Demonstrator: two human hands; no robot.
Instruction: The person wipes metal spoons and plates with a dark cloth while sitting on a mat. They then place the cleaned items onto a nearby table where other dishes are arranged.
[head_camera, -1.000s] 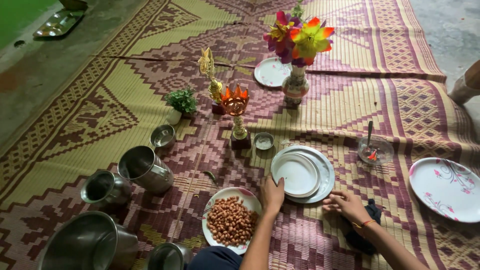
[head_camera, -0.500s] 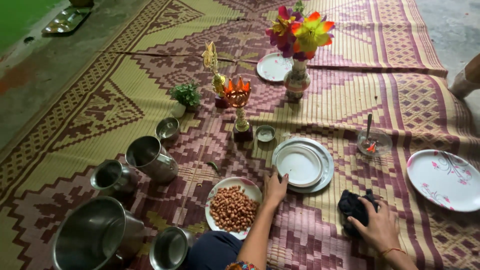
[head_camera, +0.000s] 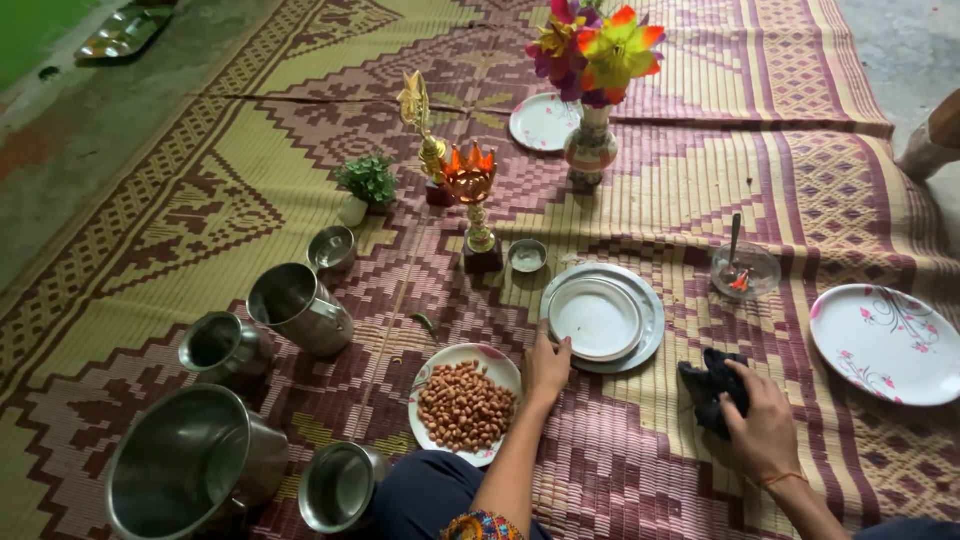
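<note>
— What are the fingers doing?
— The left hand (head_camera: 548, 366) rests spread on the rim of the stacked steel plates (head_camera: 601, 318); the right hand (head_camera: 762, 430) is closed on a dark cloth (head_camera: 712, 385) on the mat (head_camera: 700, 180).
— Next?
— Probably wiping; the plate needs steadying.

Purple-and-yellow patterned mat (head_camera: 250, 190), dark cloth (head_camera: 712, 385)
</note>
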